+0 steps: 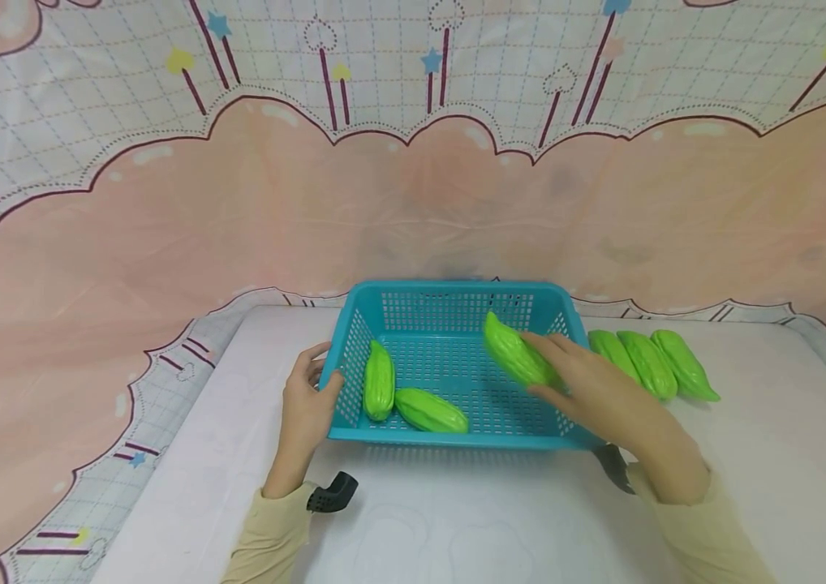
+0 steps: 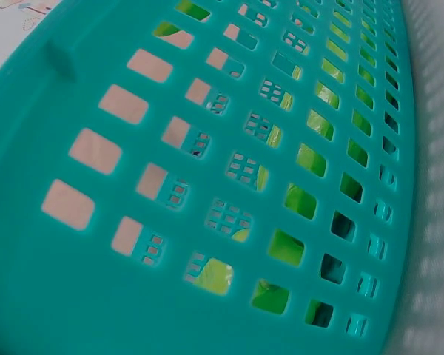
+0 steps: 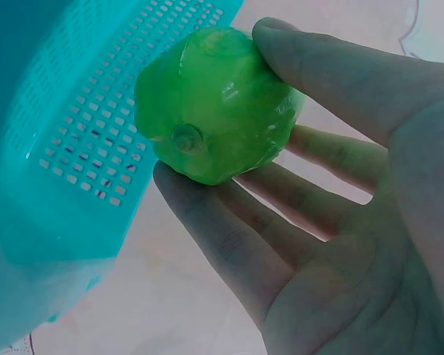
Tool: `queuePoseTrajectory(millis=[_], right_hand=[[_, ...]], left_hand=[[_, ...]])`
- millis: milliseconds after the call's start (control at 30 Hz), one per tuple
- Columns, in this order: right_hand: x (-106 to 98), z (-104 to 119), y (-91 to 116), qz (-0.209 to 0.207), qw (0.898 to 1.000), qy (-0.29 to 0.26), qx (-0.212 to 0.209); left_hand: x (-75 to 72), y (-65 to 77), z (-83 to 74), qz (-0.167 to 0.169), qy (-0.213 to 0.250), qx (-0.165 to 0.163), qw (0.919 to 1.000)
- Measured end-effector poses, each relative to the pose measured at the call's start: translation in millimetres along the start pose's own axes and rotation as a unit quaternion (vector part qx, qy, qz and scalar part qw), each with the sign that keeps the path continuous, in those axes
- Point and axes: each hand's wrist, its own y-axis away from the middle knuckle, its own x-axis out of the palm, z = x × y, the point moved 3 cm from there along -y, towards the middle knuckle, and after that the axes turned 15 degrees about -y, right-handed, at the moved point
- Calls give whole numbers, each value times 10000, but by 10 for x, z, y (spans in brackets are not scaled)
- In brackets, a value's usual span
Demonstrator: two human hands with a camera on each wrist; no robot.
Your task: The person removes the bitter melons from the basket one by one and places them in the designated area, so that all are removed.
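Observation:
A bitter melon (image 1: 515,350), bright green and ridged, is in my right hand (image 1: 584,385) over the right part of a blue-green plastic basket (image 1: 457,440). In the right wrist view, the thumb and fingers pinch the bitter melon (image 3: 218,107) from its sides, its stem end facing the camera. My left hand (image 1: 309,405) grips the basket's left rim. Inside lie two more bitter melons, one upright along the left wall (image 1: 380,381) and one slanting by the front wall (image 1: 431,410). Through the holes of the basket wall (image 2: 29,281), the left wrist view shows green patches; the left hand is not visible there.
Three more bitter melons (image 1: 647,363) lie side by side on the white table (image 1: 457,519), just right of the basket. A patterned cloth (image 1: 428,211) hangs behind the table. Black wrist-camera parts (image 1: 333,492) stick out by the sleeves.

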Motion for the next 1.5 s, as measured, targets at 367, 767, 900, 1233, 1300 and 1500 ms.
queuePoseTrajectory(millis=[367, 767, 900, 1233, 1300, 1500], right_hand=[[-44, -93, 137, -57, 9999, -76, 83], [-143, -172, 291, -120, 9992, 63, 368], [-185, -171, 326, -140, 9993, 92, 325], [-254, -219, 400, -86, 9985, 61, 533], [-270, -227, 414, -75, 9981, 72, 613], [-318, -267, 464, -121, 9977, 91, 661]], left_hand=[[0, 0, 12, -15, 18, 45, 10000], [4, -1, 22, -11, -12, 22, 10000], [3, 3, 20, 17, 3, -13, 10000], [14, 9, 2, -123, 26, 84, 9999], [14, 5, 5, -89, 29, 57, 9999], [10, -6, 30, 29, 40, -65, 10000]])
